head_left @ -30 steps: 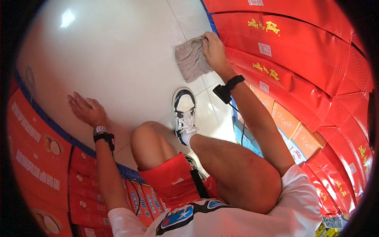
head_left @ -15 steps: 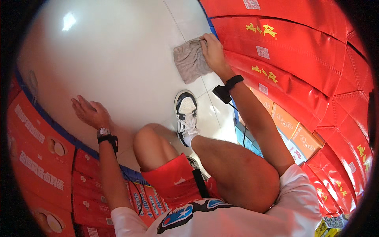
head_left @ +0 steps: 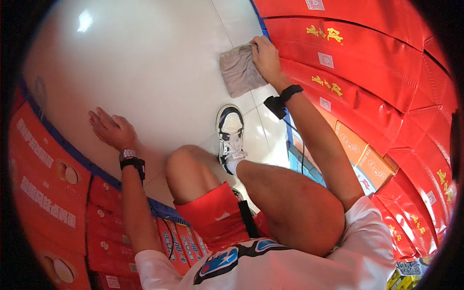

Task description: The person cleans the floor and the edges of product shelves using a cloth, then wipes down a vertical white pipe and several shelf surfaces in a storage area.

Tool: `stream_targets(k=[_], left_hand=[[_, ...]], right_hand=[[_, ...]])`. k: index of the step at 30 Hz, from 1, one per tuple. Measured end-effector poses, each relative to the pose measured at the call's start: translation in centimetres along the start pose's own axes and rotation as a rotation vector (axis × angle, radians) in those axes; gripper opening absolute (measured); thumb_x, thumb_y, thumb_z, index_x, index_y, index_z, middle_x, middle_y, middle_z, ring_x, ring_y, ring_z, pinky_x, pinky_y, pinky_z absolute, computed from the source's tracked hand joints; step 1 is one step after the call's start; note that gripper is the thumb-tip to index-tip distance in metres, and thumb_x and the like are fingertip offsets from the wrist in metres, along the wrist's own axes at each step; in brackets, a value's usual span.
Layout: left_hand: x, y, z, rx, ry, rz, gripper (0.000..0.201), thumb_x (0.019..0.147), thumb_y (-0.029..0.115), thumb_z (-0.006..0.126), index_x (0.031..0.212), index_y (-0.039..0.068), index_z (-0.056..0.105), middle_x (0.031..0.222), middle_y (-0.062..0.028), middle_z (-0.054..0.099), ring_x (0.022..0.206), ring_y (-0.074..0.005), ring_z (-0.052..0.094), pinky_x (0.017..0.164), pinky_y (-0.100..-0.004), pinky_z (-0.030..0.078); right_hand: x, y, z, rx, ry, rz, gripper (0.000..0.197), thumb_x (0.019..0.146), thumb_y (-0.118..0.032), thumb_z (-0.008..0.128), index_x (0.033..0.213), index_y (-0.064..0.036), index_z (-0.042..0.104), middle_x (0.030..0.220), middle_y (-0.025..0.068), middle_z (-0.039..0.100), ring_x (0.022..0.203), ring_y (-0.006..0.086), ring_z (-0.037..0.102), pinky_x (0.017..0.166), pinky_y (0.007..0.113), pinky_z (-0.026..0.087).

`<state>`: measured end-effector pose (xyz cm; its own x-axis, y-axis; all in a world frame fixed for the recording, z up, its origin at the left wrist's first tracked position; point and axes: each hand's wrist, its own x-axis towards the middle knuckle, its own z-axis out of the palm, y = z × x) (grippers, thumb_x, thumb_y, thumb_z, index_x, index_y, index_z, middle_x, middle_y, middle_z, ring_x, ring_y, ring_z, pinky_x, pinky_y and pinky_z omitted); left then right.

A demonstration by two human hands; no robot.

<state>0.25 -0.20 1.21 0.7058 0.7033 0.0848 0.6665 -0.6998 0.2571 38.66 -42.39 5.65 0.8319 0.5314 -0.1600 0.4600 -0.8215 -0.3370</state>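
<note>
While the right arm reaches forward and outward, nearly straight, its right hand [head_left: 267, 59] bends down at the wrist over a grey-brown cloth [head_left: 238, 72], pinching the cloth's upper right corner between the thumb and the bent fingers. The cloth lies rumpled and roughly square on the floor [head_left: 150, 67], just ahead of the toe of a black-and-white shoe [head_left: 231, 135] and near the foot of the red packages [head_left: 348, 63] on the right. The left arm also extends forward, elbow little bent; its left hand [head_left: 113, 131] is empty, its fingers long and loosely parted, pointing up and to the left, with the thumb set a little off from them. Whether it touches the floor cannot be told.

A black strap [head_left: 292, 90] circles the right wrist, with a small dark device [head_left: 275, 107] attached and a thin cable running back along the forearm. The left wrist carries a watch [head_left: 128, 154] and another black band [head_left: 134, 166].

Pale, glossy tiles make up the floor, joined by thin dark lines and catching a bright reflection at the upper left. Red cartons [head_left: 43, 179] stand stacked on the left behind a blue edging [head_left: 79, 157]. Orange boxes [head_left: 372, 166] sit below the red packages, beside the right forearm.
</note>
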Motion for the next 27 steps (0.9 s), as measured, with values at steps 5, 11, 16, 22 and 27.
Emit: stream_targets(k=[5,11,16,22,27], left_hand=[[-0.2,1.2,-0.3,-0.072,0.008,-0.010,0.065,0.117,0.026,0.055,0.179,0.005,0.053,0.191,-0.0270,0.039,0.174,-0.0537,0.037,0.141,-0.0691,0.028],[-0.4,0.7,-0.4,-0.036,-0.017,-0.042,0.065,0.118,0.026,0.055,0.180,0.007,0.051,0.194,-0.0246,0.034,0.177,-0.0509,0.032,0.143,-0.0679,0.025],[-0.2,0.7,-0.2,-0.038,-0.011,-0.009,0.065,0.119,0.025,0.055,0.181,0.005,0.049,0.194,-0.0241,0.034,0.177,-0.0488,0.033,0.143,-0.0677,0.025],[-0.4,0.7,-0.6,-0.034,-0.003,-0.023,0.063,0.120,0.023,0.054,0.180,0.005,0.050,0.193,-0.0237,0.036,0.177,-0.0493,0.034,0.143,-0.0681,0.025],[-0.1,1.7,-0.3,-0.038,-0.005,-0.007,0.063,0.120,0.023,0.055,0.180,0.006,0.050,0.192,-0.0238,0.037,0.176,-0.0493,0.034,0.142,-0.0687,0.025]], right_hand=[[3.5,0.1,-0.2,-0.043,0.077,-0.030,0.014,0.112,-0.012,0.069,0.119,-0.0017,0.074,0.111,0.0254,0.075,0.107,0.0511,0.074,0.091,0.059,0.060],[-0.3,-0.9,-0.1,0.026,-0.018,0.072,0.017,0.113,-0.019,0.069,0.119,-0.0056,0.078,0.116,0.0227,0.075,0.105,0.0505,0.075,0.091,0.061,0.062],[3.0,-0.9,-0.4,-0.020,0.055,0.036,0.015,0.111,-0.015,0.072,0.120,-0.0055,0.078,0.116,0.0218,0.076,0.105,0.0500,0.076,0.089,0.061,0.062],[0.2,-1.0,0.3,0.053,-0.017,0.018,0.011,0.110,-0.013,0.072,0.117,-0.0059,0.077,0.115,0.0198,0.075,0.110,0.0485,0.076,0.091,0.059,0.063],[5.1,-0.6,-0.3,-0.017,0.042,-0.030,0.011,0.112,-0.014,0.069,0.116,-0.0061,0.076,0.115,0.0204,0.074,0.107,0.0496,0.075,0.090,0.060,0.062]])
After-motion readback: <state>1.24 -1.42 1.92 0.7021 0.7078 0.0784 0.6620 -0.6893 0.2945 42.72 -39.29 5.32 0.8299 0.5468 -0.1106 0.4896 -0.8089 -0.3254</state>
